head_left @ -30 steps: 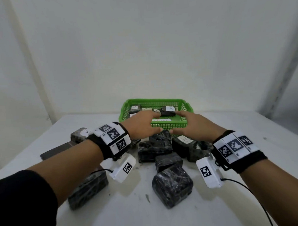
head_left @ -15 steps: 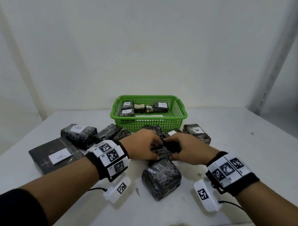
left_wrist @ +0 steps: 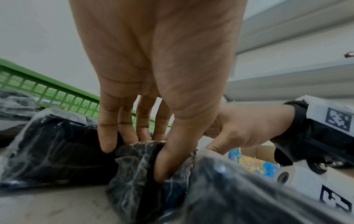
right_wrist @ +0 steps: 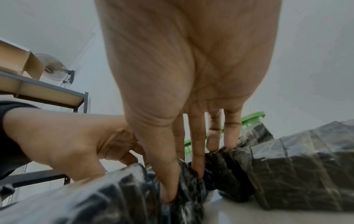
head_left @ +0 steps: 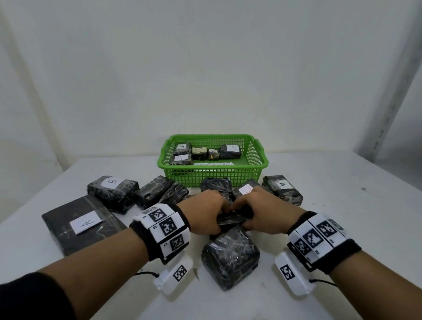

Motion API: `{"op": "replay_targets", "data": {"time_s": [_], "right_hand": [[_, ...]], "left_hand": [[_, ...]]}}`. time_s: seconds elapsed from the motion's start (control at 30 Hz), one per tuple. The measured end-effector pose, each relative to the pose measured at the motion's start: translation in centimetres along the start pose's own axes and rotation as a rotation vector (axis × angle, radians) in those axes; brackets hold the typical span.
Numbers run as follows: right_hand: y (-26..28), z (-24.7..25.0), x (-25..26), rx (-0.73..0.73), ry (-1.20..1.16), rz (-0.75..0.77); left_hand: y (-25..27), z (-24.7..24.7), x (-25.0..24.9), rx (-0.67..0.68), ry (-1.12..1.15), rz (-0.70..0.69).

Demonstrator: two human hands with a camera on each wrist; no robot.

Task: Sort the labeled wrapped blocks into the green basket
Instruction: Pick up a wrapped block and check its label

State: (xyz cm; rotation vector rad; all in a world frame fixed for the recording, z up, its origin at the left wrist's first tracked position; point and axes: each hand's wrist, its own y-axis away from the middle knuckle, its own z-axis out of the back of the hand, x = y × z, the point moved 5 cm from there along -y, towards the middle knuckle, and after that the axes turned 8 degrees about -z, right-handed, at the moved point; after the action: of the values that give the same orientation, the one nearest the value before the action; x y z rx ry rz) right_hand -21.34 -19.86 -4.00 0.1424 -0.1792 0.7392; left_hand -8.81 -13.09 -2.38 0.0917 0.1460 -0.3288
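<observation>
Both hands meet over one small black block wrapped in clear film (head_left: 231,221), in the middle of the pile on the white table (head_left: 351,226). Left hand (head_left: 203,215): thumb on the near face, four fingers (left_wrist: 107,136) close together on the far edge, pinching the block between them. Right hand (head_left: 266,211): thumb pressed into the crinkled film near side, fingers (right_wrist: 198,151) slightly spread down the far side; same block gripped. Block sits just above a larger black wrapped cube (head_left: 230,255), apparently touching it.

Green plastic mesh basket (head_left: 255,168) stands behind the pile, well past the fingertips. Contents: three dark wrapped blocks with white labels reading A (head_left: 180,158), two small paler wrapped pieces (head_left: 199,152) between them, and a white paper strip on the floor.

Loose on table: block labelled B (head_left: 113,193), flat packet labelled A (head_left: 83,224), block labelled A (head_left: 281,189).
</observation>
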Motion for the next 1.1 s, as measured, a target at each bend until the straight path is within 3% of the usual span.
{"op": "replay_targets", "data": {"time_s": [0.23,0.43,0.7,1.1], "right_hand": [[0.9,2.1,-1.2,-0.074,-0.352,-0.023],[0.1,3.7,-1.3,-0.159,-0.783,-0.028],[-3.3,3.2,0.4,-0.232,-1.233,-0.003],[-6.3,4.4,0.7,-0.268,-1.258,0.004]], "left_hand": [[0.6,0.4,1.6,-0.138,0.271,0.014],[2.2,2.8,4.5,-0.466,0.703,0.052],[1.7,3.4,6.9,-0.707,1.140,0.058],[-0.1,2.8,8.9,-0.867,1.321,0.049]]}}
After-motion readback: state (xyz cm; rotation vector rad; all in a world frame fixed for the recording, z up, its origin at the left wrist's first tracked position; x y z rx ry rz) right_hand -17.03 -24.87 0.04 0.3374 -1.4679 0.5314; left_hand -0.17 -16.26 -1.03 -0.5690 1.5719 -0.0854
